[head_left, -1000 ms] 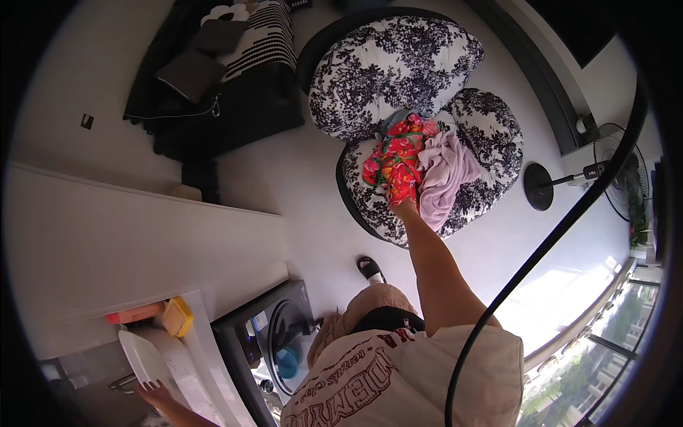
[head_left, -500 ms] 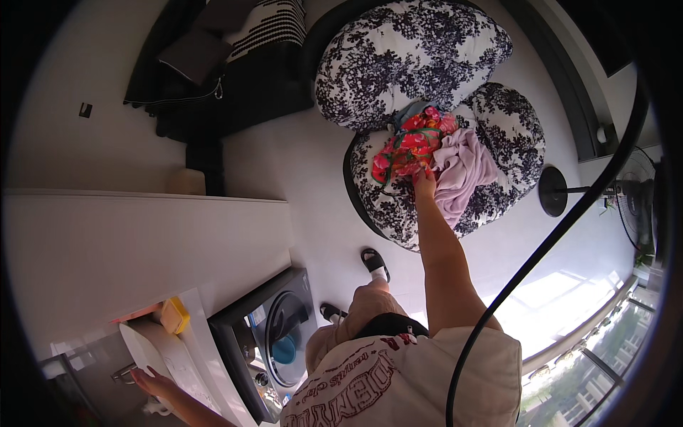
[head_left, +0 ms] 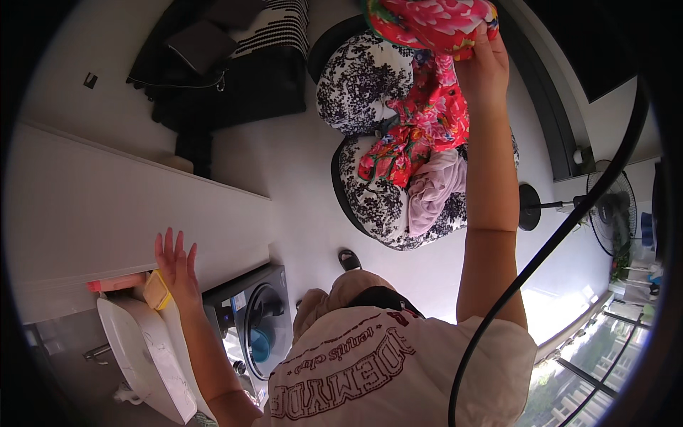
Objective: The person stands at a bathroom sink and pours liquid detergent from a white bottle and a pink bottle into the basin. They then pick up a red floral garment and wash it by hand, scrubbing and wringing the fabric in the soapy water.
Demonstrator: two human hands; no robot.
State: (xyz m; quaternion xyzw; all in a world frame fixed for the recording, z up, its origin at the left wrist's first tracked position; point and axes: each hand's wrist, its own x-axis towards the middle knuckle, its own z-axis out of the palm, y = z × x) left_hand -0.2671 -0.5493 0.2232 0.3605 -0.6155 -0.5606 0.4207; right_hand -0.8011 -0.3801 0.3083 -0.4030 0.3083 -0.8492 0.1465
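Observation:
My right hand (head_left: 486, 67) is raised at the far side, fingers closed on a red floral garment (head_left: 434, 99) with pink flowers and green leaves. The cloth hangs from my grip down onto a black-and-white patterned cushioned seat (head_left: 380, 206). Its full shape does not show. Beside its lower end lies a crumpled pale lilac cloth (head_left: 435, 186) on the seat. My left hand (head_left: 178, 269) is open at the left, fingers spread and holding nothing. It is nearest a yellow-edged box (head_left: 156, 290) by the white sink (head_left: 135, 349).
A front-loading washing machine (head_left: 245, 320) stands below the counter on my left. Far left is a black sofa (head_left: 249, 92) with dark cushions. A standing fan (head_left: 612, 206) is at the right. A black cable (head_left: 548, 242) crosses the view in front of my right side.
My right hand has lifted the red floral garment up and away from the seat, stretching it out. My left hand has risen from beside the sink, its fingers now spread.

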